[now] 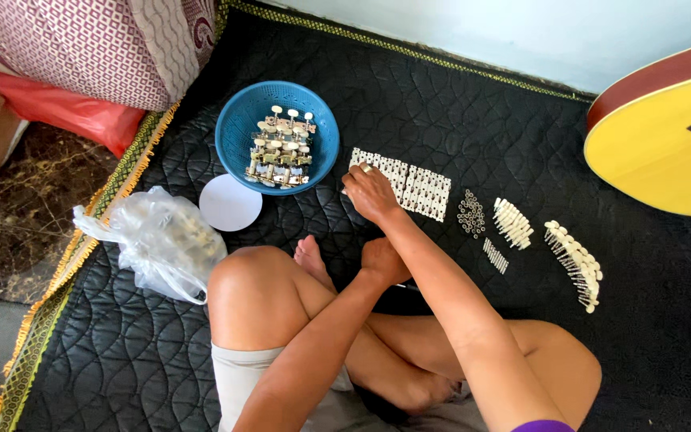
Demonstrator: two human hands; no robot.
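Black quilted mat [457,104] by a pale wall. Right hand [369,194] pinches the plates [409,182], row running left-right; left hand [384,260] clenched, empty.

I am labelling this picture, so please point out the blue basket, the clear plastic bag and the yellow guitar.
blue basket [233,140]: head view, on the bare left inner wall.
clear plastic bag [161,240]: head view, on the middle of the crumpled bag.
yellow guitar [649,160]: head view, on the yellow top of the body.
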